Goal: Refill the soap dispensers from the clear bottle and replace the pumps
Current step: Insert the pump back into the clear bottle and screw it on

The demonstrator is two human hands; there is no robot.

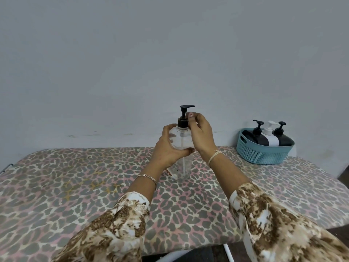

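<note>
A clear bottle (182, 167) with a black pump (184, 116) stands upright on the leopard-print table (75, 182), near its middle. My left hand (168, 148) grips the bottle's body from the left. The fingers of my right hand (200, 133) curl round the pump's dark collar from the right. The bottle looks nearly empty, and a thin tube runs down inside it. Three soap dispensers lie leaning in a blue basket (264, 154) at the back right: a black one (253, 137), a white one (270, 138) and another black one (283, 138), all with pumps on.
A plain grey wall rises right behind the table. The table's front edge runs along the bottom, with a white frame tube (228, 250) below it. Dark floor shows at the lower right. The basket sits close to the table's right edge.
</note>
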